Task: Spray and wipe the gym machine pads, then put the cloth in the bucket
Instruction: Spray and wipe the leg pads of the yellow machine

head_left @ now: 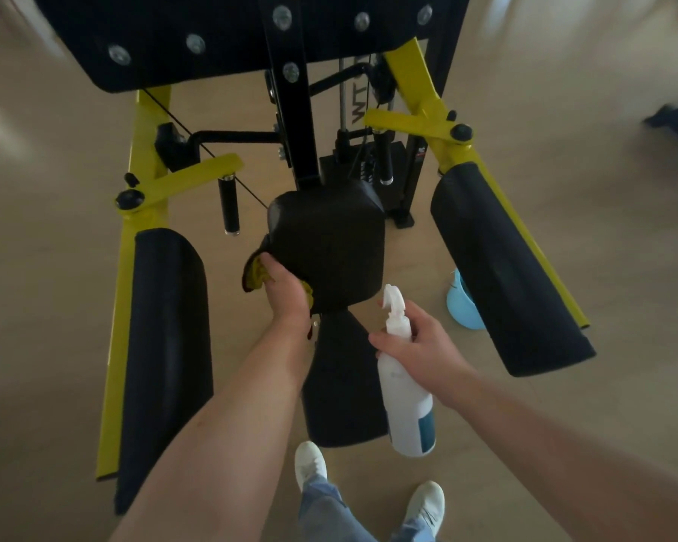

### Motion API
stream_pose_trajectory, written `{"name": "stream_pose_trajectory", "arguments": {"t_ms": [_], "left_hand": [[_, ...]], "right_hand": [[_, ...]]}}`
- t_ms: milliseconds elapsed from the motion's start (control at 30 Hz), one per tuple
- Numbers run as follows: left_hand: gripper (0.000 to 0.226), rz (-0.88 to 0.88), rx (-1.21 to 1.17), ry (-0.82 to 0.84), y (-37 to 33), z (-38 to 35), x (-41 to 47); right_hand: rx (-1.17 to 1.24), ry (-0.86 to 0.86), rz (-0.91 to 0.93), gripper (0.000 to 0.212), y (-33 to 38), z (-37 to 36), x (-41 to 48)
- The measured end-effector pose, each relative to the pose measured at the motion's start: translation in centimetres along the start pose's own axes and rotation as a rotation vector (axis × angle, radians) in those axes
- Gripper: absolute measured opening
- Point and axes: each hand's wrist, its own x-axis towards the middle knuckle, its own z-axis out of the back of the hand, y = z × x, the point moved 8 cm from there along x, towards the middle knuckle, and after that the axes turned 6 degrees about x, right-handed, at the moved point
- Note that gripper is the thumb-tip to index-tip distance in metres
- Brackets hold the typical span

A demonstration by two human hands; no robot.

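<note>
We stand over the yellow-framed gym machine point(149, 213) and its black centre pad point(329, 244). A blue bucket point(462, 307) sits on the floor, right. Our right hand point(419, 342) clasps the spray bottle point(406, 397). Our left hand point(286, 295) grips the yellow cloth point(256, 272) against the pad's near-left edge. Firm, overlapping strokes should serve best.

The only letters that can be read are a dark "WT", turned on its side, on the upright back part of the black and yellow metal gym machine point(359, 113), while the blue label point(427, 428) on the white plastic spray bottle point(404, 389) is too blurry to read.
</note>
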Motion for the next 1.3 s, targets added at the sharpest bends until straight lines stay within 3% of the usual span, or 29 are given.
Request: {"name": "stream_pose_trajectory", "arguments": {"t_ms": [233, 467, 600, 700, 800, 900, 967, 1000, 1100, 1233, 1300], "left_hand": [[0.047, 0.147, -0.146, -0.037, 1.4, 0.4, -1.7], [0.028, -0.002, -0.212, -0.021, 0.5, 2.0, -5.3], [0.025, 0.045, -0.205, -0.1, 1.9, 3.8, -7.7], [0.023, 0.059, -0.225, -0.07, 3.0, 3.8, -9.7], [0.034, 0.057, -0.053, 0.055, 3.8, 2.4, -11.5], [0.049, 0.086, 0.306, 0.165, 4.0, 1.5, -12.6], [0.097, 0.14, 0.405, 0.113, 6.6, 3.0, -9.4], [0.099, 0.118, 0.498, 0.06, 6.5, 3.6, -9.2], [0.052, -0.066, 0.969, 0.04, 3.4, 3.9, -12.2], [0.017, -0.376, 1.427, 0.072, 1.5, 4.3, -10.5], [0.029, -0.45, 1.482, 0.056, 0.7, 4.8, -9.8]], "right_hand": [[-0.013, 0.013, -0.016, 0.033, -0.7, 0.4, -1.5], [-0.039, 0.076, 0.036, 0.043, 0.2, 0.9, -3.2], [0.013, 0.083, 0.075, 0.019, 0.5, 2.2, -3.9], [0.02, 0.1, 0.098, 0.021, 0.4, 2.9, -4.4], [-0.029, 0.18, 0.098, 0.006, 0.4, 2.6, -5.0], [-0.104, 0.256, 0.112, 0.005, 1.1, 1.9, -5.5], [-0.145, 0.294, 0.128, 0.01, 1.6, 1.2, -5.3], [-0.158, 0.302, 0.133, 0.013, 1.9, 0.8, -5.0], [-0.198, 0.322, 0.141, 0.03, 2.5, -0.5, -3.4], [-0.26, 0.358, 0.167, 0.04, 3.8, -2.4, -1.1], [-0.302, 0.381, 0.181, 0.047, 4.6, -3.5, 0.0]]}}
